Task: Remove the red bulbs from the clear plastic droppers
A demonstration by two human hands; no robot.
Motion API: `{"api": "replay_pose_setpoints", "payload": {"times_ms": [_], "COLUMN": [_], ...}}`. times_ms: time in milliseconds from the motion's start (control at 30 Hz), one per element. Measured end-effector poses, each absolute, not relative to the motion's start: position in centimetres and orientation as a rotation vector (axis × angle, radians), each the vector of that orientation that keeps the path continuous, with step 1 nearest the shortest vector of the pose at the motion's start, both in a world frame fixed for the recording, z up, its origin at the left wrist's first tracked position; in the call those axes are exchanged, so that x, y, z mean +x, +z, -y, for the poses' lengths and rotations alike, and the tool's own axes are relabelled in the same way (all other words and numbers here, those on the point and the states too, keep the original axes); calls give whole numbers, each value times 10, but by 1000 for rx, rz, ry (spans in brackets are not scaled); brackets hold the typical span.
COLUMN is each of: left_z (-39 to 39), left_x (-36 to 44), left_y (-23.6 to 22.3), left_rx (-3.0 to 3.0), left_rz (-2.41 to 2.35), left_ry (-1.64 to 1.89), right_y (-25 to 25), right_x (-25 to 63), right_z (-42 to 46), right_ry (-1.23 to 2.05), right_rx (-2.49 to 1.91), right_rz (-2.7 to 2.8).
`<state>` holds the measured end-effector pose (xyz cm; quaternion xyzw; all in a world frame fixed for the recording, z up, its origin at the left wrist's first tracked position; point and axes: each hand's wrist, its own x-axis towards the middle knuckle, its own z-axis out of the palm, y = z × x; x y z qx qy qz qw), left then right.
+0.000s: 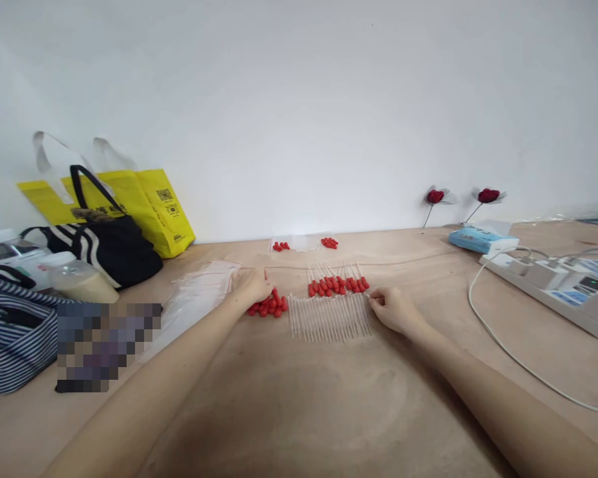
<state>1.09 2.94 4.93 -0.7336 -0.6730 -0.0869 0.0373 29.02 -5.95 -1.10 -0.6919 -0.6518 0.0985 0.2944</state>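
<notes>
My left hand (pixel 252 287) reaches to the edge of a pile of red rubber bulbs (pixel 269 307), its fingers drawn together with a red bulb at the fingertips. Closed in a pinch, my right hand (pixel 393 309) is at the upper right end of a row of thin clear tubes (pixel 329 318) lying side by side; what its fingertips hold is partly hidden. Just behind that row lie several clear tubes fitted with red bulbs (pixel 336 285), their thin ends pointing away from me.
Clear plastic bags (pixel 194 299) lie left of the pile. Farther back is a bag with red-tipped pieces (pixel 299 243). At left stand a yellow bag (pixel 154 206), a black bag (pixel 114 245) and a jar (pixel 82 279). A power strip (pixel 553 282) with a white cable and a tissue pack (pixel 481 240) sit at right.
</notes>
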Motion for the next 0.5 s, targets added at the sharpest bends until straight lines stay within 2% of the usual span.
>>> {"api": "replay_pose_setpoints", "payload": {"times_ms": [133,267,500], "left_z": [-17,24,95], "left_x": [14,19,30], "left_y": [54,47,12], "left_rx": [-2225,-2272,-2649], "left_rz": [1929,1399,813], "left_ry": [-395,-744,-993], "right_y": [-15,-19,-20], "right_x": [286,285,286], "right_z": [59,57,54], "right_ry": [243,205,303], "right_rx": [-1833,-1842,-1815], "right_rz": [1734,1717,1695]}}
